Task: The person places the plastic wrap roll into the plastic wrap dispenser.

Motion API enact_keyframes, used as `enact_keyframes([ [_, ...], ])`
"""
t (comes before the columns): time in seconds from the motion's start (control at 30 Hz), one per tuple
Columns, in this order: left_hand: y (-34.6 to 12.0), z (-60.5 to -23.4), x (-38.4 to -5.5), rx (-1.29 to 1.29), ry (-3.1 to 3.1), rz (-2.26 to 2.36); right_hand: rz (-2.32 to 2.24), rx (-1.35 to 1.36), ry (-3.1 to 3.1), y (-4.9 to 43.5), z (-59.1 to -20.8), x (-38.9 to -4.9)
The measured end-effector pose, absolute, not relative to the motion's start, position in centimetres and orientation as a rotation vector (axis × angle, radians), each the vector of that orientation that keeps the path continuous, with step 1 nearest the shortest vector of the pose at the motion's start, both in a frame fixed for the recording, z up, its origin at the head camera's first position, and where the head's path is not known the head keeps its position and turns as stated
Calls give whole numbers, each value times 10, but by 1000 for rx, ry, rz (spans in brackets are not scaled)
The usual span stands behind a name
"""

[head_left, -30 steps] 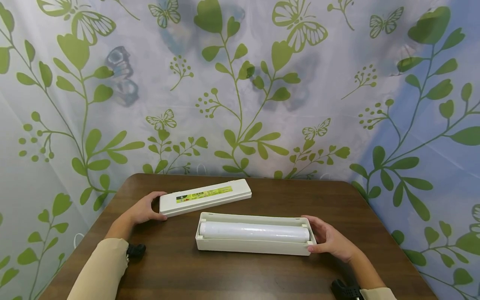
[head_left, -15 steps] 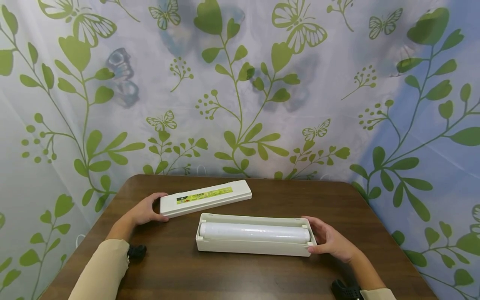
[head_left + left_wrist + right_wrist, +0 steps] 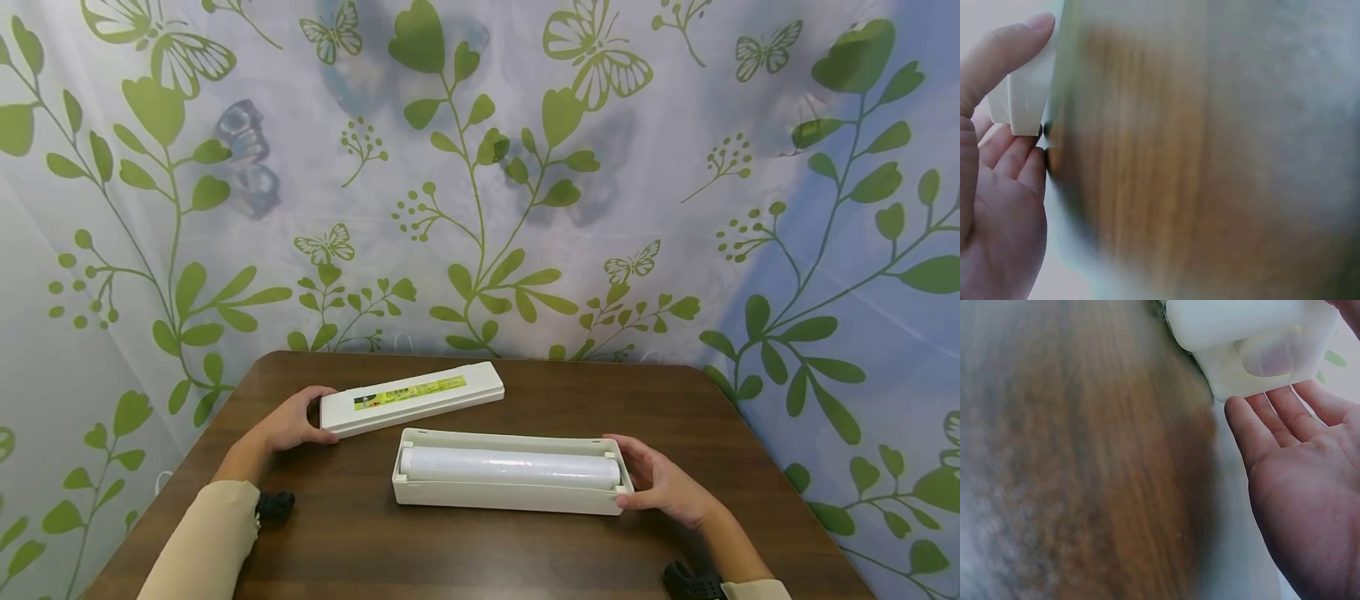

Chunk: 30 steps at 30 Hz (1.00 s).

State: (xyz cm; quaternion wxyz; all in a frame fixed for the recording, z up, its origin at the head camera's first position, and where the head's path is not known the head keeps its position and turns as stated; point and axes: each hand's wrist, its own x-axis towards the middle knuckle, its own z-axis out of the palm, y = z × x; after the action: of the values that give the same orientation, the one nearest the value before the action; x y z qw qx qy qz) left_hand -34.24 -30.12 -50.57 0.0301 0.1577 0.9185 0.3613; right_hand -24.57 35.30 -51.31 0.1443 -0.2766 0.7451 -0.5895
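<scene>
At the left end of a long white lid (image 3: 412, 402), my left hand (image 3: 292, 422) grips with thumb in front and fingers behind. A yellow-green label (image 3: 408, 392) runs along the lid's top. Nearer me sits a white cling film box (image 3: 510, 496) without its cover, a white roll of film (image 3: 512, 467) lying lengthwise inside. My right hand (image 3: 663, 485) holds the box's right end between thumb and fingers. The left wrist view has the lid's end (image 3: 1025, 103) between thumb and fingers. In the right wrist view, fingers (image 3: 1250, 431) touch the box's end (image 3: 1235, 325).
Both pieces lie on a brown wooden table (image 3: 450, 550), the lid angled behind the box's left half. A leaf-and-butterfly patterned curtain (image 3: 480, 208) hangs behind the table. Black wrist straps show on the left wrist (image 3: 275, 506) and the right wrist (image 3: 690, 581).
Hands, lid and box keep their places on the table. The head view has tilted up very slightly, so everything sits a few pixels lower.
</scene>
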Motion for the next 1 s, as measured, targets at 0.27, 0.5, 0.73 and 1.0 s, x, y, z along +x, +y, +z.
enact_keyframes([
  [0.27,-300,-509,-340,524,2836,1148,-1696,-809,2152,353,-513,-247],
  [0.5,-296,-506,-335,534,2864,1155,-1701,-802,2146,352,-513,-246],
  [0.73,-296,-508,-332,515,2882,1171,-1696,-802,2149,353,-514,-246],
  [1.0,-296,-509,-331,538,2861,1216,-1697,-796,2140,353,-514,-247],
])
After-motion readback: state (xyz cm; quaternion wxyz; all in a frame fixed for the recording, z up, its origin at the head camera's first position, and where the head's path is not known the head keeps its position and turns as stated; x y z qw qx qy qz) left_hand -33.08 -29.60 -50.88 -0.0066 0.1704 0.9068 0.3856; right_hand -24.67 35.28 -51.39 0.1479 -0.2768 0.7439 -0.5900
